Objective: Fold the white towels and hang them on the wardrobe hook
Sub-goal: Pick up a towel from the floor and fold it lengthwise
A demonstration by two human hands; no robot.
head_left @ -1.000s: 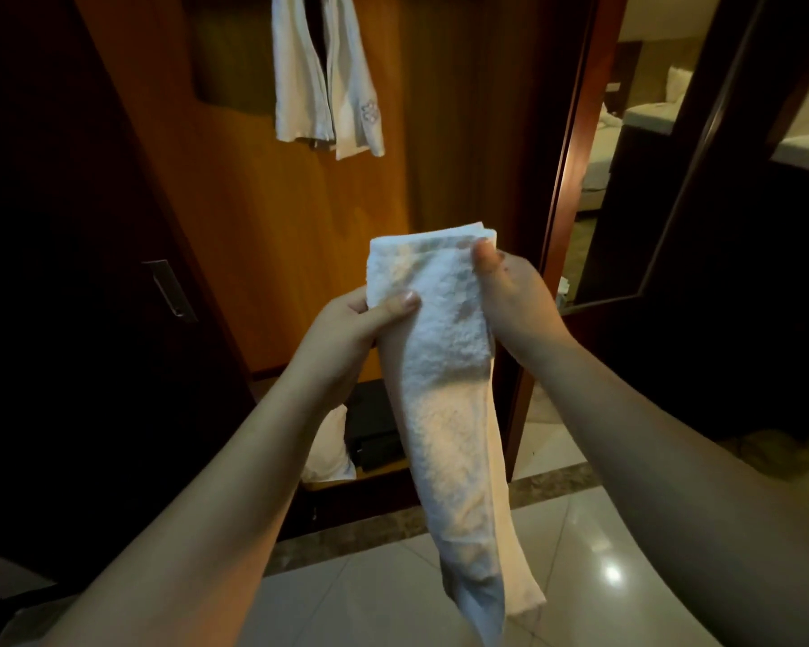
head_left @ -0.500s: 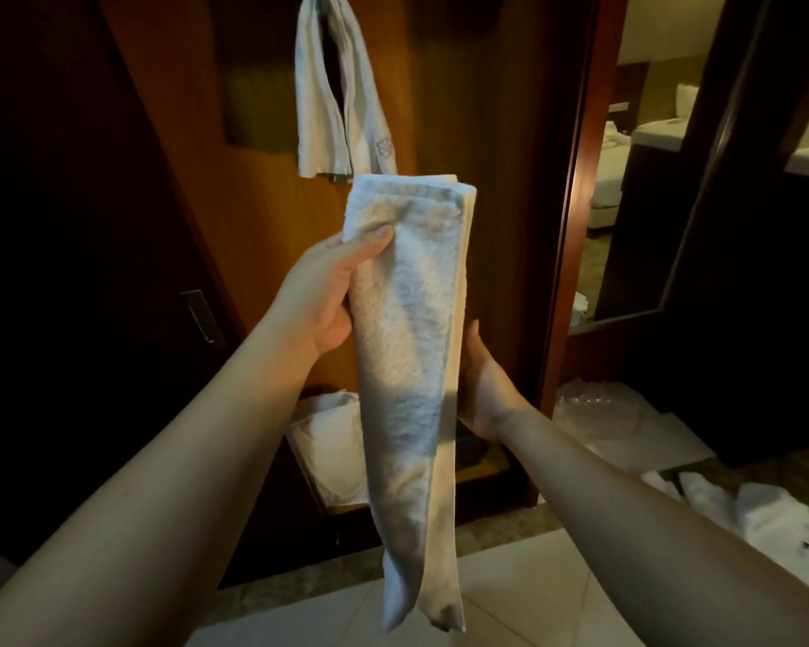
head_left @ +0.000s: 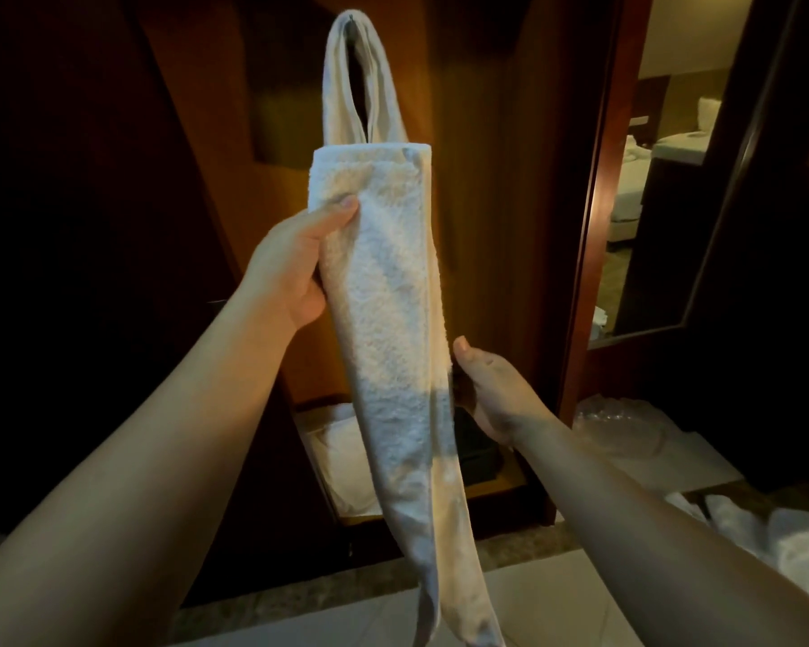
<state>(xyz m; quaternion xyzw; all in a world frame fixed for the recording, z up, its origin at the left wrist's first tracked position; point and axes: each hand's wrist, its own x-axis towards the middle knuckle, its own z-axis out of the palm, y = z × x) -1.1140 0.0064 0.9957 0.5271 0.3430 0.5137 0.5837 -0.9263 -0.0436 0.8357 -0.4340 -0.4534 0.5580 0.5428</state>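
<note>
Soft, limp folded white terry towel (head_left: 384,319), left hand (head_left: 290,268) pinching its top; right hand (head_left: 491,389) relaxed beside.

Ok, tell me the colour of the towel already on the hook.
White, like the held one; head view, hanging towel.

Dim wood-panelled wardrobe (head_left: 486,179) — pale tiled floor (head_left: 556,600) below, mirror (head_left: 664,156) on the right.

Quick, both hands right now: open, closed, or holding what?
Left hand: closed on the folded towel, thumb pinching near its top fold.
Right hand: at the towel's right edge; fingers hidden behind it, so its grip cannot be told.
</note>
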